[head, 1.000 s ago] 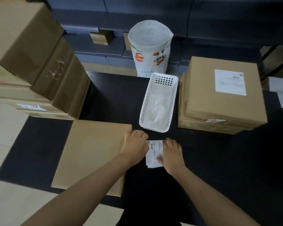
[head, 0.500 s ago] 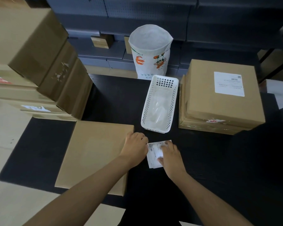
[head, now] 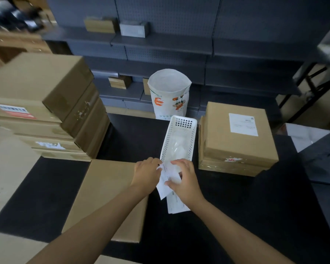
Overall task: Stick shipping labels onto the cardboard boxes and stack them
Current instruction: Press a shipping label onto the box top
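Note:
A flat unlabelled cardboard box (head: 105,195) lies on the black table in front of me, left of centre. Just right of it, both hands hold white shipping labels (head: 167,180) lifted off the table. My left hand (head: 146,173) pinches the upper left edge of one label. My right hand (head: 185,180) grips the labels from the right, fingers curled over them; more label sheets (head: 177,205) hang below it. A labelled box (head: 238,134) tops a short stack at the right.
A white perforated basket (head: 179,138) stands just beyond my hands. A white printed bag (head: 169,94) stands behind it. A tall stack of cardboard boxes (head: 46,107) fills the left. Dark shelving with small boxes runs along the back.
Both hands have lifted the labels off the table and the sheets now separate, one peeling toward the left hand. The camera tilted up, showing more shelving.

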`<action>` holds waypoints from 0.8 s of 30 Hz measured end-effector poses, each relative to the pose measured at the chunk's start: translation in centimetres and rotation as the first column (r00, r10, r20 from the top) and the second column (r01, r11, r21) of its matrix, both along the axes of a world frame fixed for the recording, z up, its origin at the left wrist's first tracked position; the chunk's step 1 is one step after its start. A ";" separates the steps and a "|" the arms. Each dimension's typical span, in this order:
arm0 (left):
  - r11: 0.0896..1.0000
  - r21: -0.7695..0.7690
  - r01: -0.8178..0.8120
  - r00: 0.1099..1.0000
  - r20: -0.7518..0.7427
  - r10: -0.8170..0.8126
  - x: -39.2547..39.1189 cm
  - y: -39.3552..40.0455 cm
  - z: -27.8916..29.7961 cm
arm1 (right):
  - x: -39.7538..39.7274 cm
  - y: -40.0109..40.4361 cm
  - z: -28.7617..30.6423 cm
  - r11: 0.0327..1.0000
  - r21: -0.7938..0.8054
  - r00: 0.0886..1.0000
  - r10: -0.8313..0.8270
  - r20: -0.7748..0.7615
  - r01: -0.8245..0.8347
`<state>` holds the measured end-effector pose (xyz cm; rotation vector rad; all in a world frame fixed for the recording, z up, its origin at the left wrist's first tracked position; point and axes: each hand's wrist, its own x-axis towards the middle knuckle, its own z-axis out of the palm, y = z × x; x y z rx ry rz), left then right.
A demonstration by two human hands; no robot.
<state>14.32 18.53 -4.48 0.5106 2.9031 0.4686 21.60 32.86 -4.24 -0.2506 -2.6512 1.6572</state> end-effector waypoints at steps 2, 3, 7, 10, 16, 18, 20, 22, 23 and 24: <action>0.989 0.088 -0.121 0.992 0.035 0.118 -0.5 -1.2 0.7 | -0.7 -0.6 1.2 0.996 -0.071 0.998 -0.060 0.015 0.061; 0.973 0.141 -0.185 0.982 0.072 0.176 -0.8 -1.8 1.0 | -0.9 -0.8 1.7 0.988 -0.122 0.995 -0.087 0.052 0.093; 0.915 0.250 -0.317 0.946 0.153 0.286 -1.6 -5.0 1.7 | -1.5 -1.8 2.1 0.931 -0.297 0.960 -0.140 0.242 0.210; 0.902 0.266 -0.339 0.935 0.196 0.294 -2.1 -7.7 1.7 | -1.8 -3.1 1.9 0.898 -0.382 0.942 -0.093 0.323 0.220; 0.940 0.230 -0.252 0.955 0.219 0.202 -3.3 -14.1 1.4 | -3.1 -9.8 1.8 0.888 -0.371 0.924 -0.136 0.357 0.274; 0.943 0.238 -0.231 0.960 0.215 0.181 -4.1 -16.2 1.6 | -3.5 -12.5 1.7 0.889 -0.332 0.904 -0.174 0.390 0.314; 0.937 0.276 -0.212 0.956 0.257 0.141 -4.6 -18.2 1.7 | -3.8 -14.9 1.7 0.891 -0.323 0.896 -0.174 0.408 0.320; 0.935 0.298 -0.193 0.953 0.283 0.106 -4.7 -20.1 1.6 | -3.8 -16.9 1.9 0.890 -0.328 0.897 -0.170 0.407 0.318; 0.940 0.278 -0.197 0.952 0.283 0.116 -4.5 -21.0 1.6 | -3.7 -17.7 1.9 0.884 -0.334 0.895 -0.174 0.410 0.326; 0.951 0.232 -0.204 0.956 0.255 0.143 -4.3 -21.7 1.5 | -3.6 -18.5 2.0 0.876 -0.344 0.893 -0.181 0.413 0.337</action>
